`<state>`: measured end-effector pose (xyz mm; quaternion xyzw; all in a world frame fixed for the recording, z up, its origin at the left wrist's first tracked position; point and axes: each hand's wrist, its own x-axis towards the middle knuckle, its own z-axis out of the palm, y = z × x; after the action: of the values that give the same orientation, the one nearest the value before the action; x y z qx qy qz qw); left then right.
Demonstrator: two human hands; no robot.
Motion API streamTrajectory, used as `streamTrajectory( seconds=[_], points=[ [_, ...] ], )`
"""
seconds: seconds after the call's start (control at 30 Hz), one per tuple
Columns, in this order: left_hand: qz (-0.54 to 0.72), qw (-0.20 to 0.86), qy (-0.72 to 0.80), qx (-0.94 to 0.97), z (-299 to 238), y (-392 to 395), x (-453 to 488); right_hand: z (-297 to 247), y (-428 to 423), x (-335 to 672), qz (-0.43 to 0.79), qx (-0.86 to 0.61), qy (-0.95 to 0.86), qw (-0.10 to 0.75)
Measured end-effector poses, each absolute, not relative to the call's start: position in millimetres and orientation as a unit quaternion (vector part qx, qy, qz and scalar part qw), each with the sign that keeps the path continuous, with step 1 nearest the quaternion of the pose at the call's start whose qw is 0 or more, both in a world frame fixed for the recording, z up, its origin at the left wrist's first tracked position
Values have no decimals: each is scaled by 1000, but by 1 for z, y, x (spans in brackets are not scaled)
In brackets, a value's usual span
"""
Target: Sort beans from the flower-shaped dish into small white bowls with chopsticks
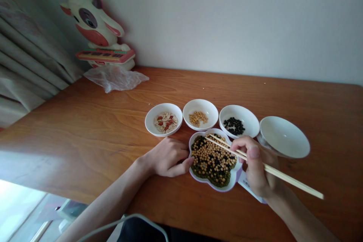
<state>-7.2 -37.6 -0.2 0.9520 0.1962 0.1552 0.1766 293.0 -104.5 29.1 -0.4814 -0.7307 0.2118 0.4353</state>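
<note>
My right hand [259, 166] pinches a pair of light wooden chopsticks [292, 180]. Their thin tips reach over the upper part of a flower-shaped dish [233, 177], among yellow beans [211, 151]. Black and green beans are mixed in, the green ones mostly near the rim. My left hand [171, 159] rests on the table with curled fingers, its thumb and fingertips on the dish's left rim. Behind the dish stand white bowls: one with pale and reddish seeds or nuts [166, 121], one with yellow beans [197, 118], one with black beans [234, 125].
A fourth white bowl [285, 136] stands at the right, plain white inside. At the back left, a crumpled plastic bag [116, 77] lies before a cow-shaped toy keyboard [104, 55]. A curtain [28, 60] hangs at the left. A cable [133, 216] crosses near my left forearm.
</note>
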Motion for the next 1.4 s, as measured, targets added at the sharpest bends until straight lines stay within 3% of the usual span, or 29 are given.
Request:
streamTrajectory(
  seconds=[0.8,1.4],
  points=[
    [160,172,198,952,0,-37,-6,26,-104,294,251,-457,-714,467],
    [164,171,194,952,5,-37,-5,26,-104,295,261,-478,-718,433]
  ],
)
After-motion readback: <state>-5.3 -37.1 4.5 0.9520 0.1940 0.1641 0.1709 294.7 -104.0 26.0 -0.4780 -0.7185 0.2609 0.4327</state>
